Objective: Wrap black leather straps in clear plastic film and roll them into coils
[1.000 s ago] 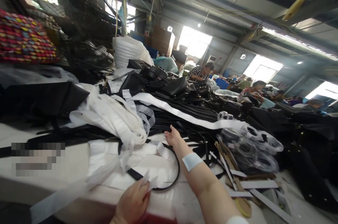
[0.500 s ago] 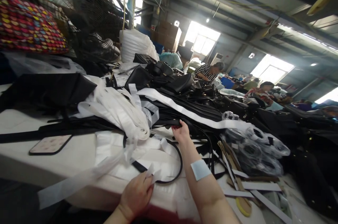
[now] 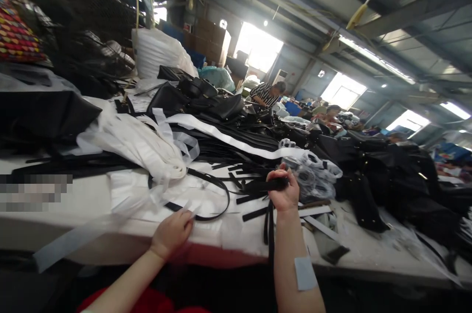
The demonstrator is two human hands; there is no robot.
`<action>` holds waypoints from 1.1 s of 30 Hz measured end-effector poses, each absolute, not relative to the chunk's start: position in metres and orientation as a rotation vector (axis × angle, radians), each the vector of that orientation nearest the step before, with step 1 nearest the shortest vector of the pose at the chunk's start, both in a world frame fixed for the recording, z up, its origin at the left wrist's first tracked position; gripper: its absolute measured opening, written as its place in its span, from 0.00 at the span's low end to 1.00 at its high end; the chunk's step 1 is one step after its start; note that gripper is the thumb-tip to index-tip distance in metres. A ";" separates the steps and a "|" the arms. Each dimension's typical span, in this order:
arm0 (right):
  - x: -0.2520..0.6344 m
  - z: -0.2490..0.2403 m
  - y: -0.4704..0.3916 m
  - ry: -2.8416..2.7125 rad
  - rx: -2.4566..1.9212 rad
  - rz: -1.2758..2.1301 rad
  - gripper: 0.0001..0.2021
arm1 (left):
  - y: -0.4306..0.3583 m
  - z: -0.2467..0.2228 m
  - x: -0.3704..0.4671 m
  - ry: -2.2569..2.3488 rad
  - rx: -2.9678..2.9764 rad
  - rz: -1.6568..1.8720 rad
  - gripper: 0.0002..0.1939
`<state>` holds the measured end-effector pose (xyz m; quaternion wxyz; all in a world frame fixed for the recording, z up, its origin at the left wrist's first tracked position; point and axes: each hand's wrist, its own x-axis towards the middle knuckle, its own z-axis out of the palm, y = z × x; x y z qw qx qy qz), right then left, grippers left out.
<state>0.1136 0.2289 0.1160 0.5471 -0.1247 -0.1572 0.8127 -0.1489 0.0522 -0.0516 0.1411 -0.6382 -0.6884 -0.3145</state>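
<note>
At the table's front edge, my left hand is closed, a bit of translucent film showing at its fingertips. Just beyond those fingers a black strap curves in a loop over white sheets. My right hand is raised further right, its fingers wrapped round black straps whose ends hang down beside the wrist. Short black strips lie left of that hand. Behind my left hand rests a bundle of white strips. A long white band crosses a pile of black straps.
Clear plastic-wrapped rolls sit behind my right hand. Black bags are heaped along the right and back. A black piece lies on the left. A person in a striped top works farther off.
My right hand has moved right and lifted away from the strap pile, with black straps in its grip. My left hand stays closed near the strap loop. The view has swung right.
</note>
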 end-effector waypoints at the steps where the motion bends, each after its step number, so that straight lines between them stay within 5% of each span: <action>1: 0.117 0.116 0.213 -0.404 -0.312 1.964 0.08 | 0.051 -0.047 -0.148 -2.008 -1.824 -0.945 0.17; 9: 0.132 0.100 0.126 -0.587 -0.449 2.080 0.08 | 0.030 0.022 -0.108 -2.223 -1.695 -1.667 0.19; 14: 0.130 0.091 0.096 -0.736 -0.422 2.126 0.10 | 0.012 0.073 -0.075 -2.184 -2.424 -2.194 0.22; 18: 0.123 0.085 0.080 -0.870 -0.415 2.167 0.12 | 0.000 0.099 -0.061 -1.953 -3.222 -1.866 0.19; 23: 0.121 0.083 0.076 -0.977 -0.469 2.134 0.14 | -0.006 0.099 -0.056 -1.737 -3.544 -1.515 0.20; 33: 0.115 0.068 0.079 -1.149 -0.655 2.194 0.25 | 0.003 0.078 -0.063 -2.014 -3.008 -1.678 0.19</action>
